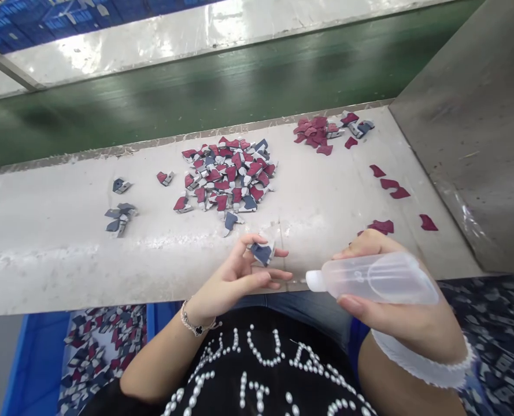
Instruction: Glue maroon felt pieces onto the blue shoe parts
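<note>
My left hand (pixel 248 268) holds a small grey-and-white plastic part (pixel 262 253) between its fingers, above the table's front edge. Other fingers of that hand are spread. In my right hand (pixel 369 277) lies a translucent squeeze bottle (pixel 378 278), tilted sideways with its white tip (pixel 315 281) pointing left toward my left hand. A gap separates the tip from the grey part. Just beyond my left hand sits a loose grey-and-white part (pixel 230 222). Behind my right hand are some flat maroon pieces (pixel 382 226), partly hidden.
A heap of maroon, grey and white parts (pixel 228 176) covers the table's middle. Flat maroon pieces (pixel 313 132) are piled at the back right. A green conveyor belt (pixel 196 86) runs behind. A metal panel (pixel 469 144) bounds the right. A blue bin (pixel 35 358) of parts stands lower left.
</note>
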`<move>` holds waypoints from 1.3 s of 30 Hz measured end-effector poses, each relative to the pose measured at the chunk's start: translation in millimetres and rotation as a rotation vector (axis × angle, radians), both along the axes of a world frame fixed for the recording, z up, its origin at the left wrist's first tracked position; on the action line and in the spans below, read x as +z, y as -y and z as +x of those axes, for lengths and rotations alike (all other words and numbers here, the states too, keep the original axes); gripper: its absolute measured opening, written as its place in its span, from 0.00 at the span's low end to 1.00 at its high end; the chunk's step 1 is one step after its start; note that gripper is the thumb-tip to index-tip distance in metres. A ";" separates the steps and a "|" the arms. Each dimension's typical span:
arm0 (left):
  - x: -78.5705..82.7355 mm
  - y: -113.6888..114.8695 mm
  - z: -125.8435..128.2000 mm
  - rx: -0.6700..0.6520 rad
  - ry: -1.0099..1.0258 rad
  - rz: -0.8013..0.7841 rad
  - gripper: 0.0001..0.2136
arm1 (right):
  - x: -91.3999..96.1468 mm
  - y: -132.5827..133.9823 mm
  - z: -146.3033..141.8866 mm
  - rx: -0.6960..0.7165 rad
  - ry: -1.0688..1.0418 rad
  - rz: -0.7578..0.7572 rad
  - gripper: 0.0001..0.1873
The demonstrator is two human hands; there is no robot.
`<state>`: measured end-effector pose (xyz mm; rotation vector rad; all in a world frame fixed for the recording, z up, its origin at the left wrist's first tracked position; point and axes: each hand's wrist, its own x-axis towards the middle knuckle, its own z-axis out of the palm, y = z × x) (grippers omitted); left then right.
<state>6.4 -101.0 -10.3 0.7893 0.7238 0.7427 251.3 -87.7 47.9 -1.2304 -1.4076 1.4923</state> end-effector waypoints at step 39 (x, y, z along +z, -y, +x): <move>-29.8 -15.4 -13.6 0.058 -1.063 0.972 0.16 | -0.9 -2.0 -12.5 0.087 0.233 0.234 0.16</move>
